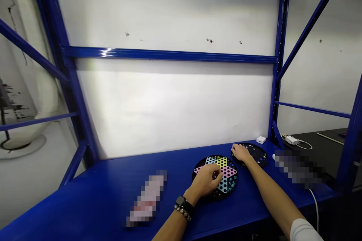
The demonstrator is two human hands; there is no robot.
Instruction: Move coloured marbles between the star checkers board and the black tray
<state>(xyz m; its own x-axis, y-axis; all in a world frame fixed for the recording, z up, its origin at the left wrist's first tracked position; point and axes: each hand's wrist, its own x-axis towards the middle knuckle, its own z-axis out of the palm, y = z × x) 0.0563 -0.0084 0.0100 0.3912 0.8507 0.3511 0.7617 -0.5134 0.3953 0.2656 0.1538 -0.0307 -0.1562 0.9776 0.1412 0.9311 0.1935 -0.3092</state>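
A round Chinese checkers board (232,172) lies on the blue shelf, with a coloured star of holes and small marbles or pegs in the dark pockets around it. My left hand (207,180) is over the star's left side, thumb and fingers curled into a pinch; whatever is between them is hidden. A dark watch and a beaded bracelet are on that wrist. Behind and to the right lies a black round tray (258,154) dotted with small pieces. At its left edge rests my right hand (241,152), fingers bent downward and close together, their tips hidden.
A blurred-out flat pale item (148,199) lies on the blue shelf (90,199) at left. A white charger-like box (261,140) stands behind the tray. Another blurred item (299,169) and a white cable (314,203) are at right. Blue posts frame the shelf.
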